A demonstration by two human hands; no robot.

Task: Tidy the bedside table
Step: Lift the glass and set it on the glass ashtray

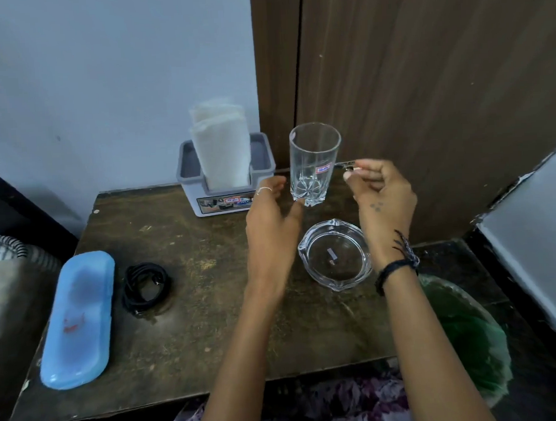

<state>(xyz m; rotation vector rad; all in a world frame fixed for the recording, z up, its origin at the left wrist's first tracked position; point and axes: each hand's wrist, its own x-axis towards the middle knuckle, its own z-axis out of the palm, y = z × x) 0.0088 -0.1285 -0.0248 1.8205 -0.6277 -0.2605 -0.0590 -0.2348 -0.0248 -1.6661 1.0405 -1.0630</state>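
Note:
A clear drinking glass [314,163] with a small price sticker stands upright at the back of the dark wooden bedside table [192,327]. My left hand [271,230] is just left of the glass with its fingers apart, the thumb close to the glass's base. Right of the glass, my right hand [382,198] pinches a small metal object [347,166] between thumb and fingertips; what the object is stays unclear. A clear glass ashtray [335,255] sits in front of the glass, between my wrists.
A grey tissue holder [189,176] with white napkins stands at the back. A coiled black cable [145,288] and a light blue case [78,320] lie at the left. A bin with a green liner [469,329] is at the table's right, below a brown wardrobe [425,90].

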